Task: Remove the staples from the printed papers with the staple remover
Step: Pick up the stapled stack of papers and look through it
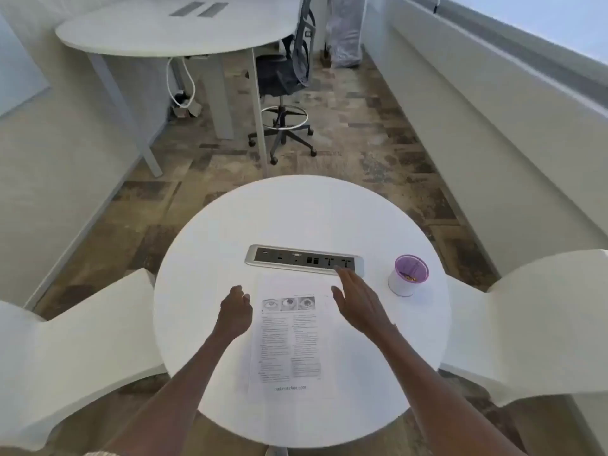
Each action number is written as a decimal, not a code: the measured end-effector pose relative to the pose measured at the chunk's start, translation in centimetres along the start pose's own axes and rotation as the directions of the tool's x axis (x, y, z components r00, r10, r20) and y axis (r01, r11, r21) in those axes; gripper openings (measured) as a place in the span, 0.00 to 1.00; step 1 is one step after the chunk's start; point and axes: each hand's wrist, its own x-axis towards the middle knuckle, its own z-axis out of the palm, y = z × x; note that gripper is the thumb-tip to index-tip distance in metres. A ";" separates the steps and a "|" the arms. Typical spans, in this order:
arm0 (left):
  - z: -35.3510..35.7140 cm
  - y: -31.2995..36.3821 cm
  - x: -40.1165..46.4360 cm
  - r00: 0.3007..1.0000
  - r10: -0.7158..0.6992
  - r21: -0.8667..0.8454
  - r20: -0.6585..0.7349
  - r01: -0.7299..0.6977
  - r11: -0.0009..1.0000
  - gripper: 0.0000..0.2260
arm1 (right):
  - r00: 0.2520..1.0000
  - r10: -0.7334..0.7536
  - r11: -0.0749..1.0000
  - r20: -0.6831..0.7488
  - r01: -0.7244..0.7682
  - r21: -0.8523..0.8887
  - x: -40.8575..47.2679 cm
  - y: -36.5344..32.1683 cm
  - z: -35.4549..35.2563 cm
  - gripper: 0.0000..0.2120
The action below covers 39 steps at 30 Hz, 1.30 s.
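Head view: looking down at my two bare arms over a round white surface [230,232].
Printed papers [289,334]: white sheet lying flat, centre of the surface, straight in front of me, long side running away from me. Three grey eye photos in a row near the top, two columns of small text below, one line of faint web-address print at the bottom edge. Far edge sits just short of the power strip.
Staple: can't make one out, print too small and blurred.
Staple remover: can't pick it out in this view.
Left hand [234,312]: at the left edge of the papers near the top corner, fingers curled in loosely. Whether they pinch the sheet or anything small, cannot tell.
Right hand [357,302]: over the top right corner of the papers, fingers straight and spread apart, thumb out, tips reaching the near edge of the power strip. Holding nothing.
Power strip [304,260]: silver-framed socket panel set into the surface, beyond the papers.
Cup [408,275]: white outside, purple inside, upright, right of the power strip, well apart from the papers; small dark and gold bits inside, can't tell what.
Seats: white chair [82,337] on my left, another [539,324] on my right.
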 end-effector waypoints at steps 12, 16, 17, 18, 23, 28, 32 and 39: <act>2.9 -6.2 0.4 0.956 -0.226 -0.030 0.185 0.235 0.971 0.21 | 0.842 0.414 0.884 0.346 -0.463 0.069 -3.5 -1.0 9.3 0.24; 4.0 -6.7 0.7 0.961 -0.190 -0.053 0.201 0.204 0.977 0.21 | 0.713 0.571 0.768 0.407 -0.639 0.042 -4.5 -0.4 11.5 0.21; 4.2 -6.6 0.8 0.958 -0.198 -0.085 0.206 0.220 0.972 0.22 | 0.691 0.590 0.748 0.417 -0.662 0.038 -4.6 -0.3 11.9 0.22; 4.4 -6.3 0.8 0.953 -0.220 -0.116 0.210 0.247 0.962 0.23 | 0.675 0.600 0.737 0.430 -0.675 0.033 -4.7 -0.4 12.1 0.22; 5.5 -5.7 1.8 0.931 -0.290 -0.189 0.222 0.333 0.924 0.25 | 0.638 0.614 0.712 0.466 -0.702 0.023 -4.7 -1.0 12.7 0.24; 5.6 -6.2 2.2 0.954 -0.199 -0.212 0.223 0.247 0.946 0.06 | 0.633 0.608 0.697 0.479 -0.715 0.060 -5.3 -1.0 12.6 0.24; 5.2 -5.2 1.9 0.967 -0.147 -0.235 0.208 0.195 0.952 0.09 | 0.612 0.629 0.632 0.480 -0.762 0.142 -5.4 -0.7 11.8 0.10; 3.2 -2.7 1.0 0.957 0.040 -0.302 0.287 0.051 0.952 0.10 | 0.682 0.611 0.450 0.402 -0.717 0.532 -5.9 0.4 10.3 0.21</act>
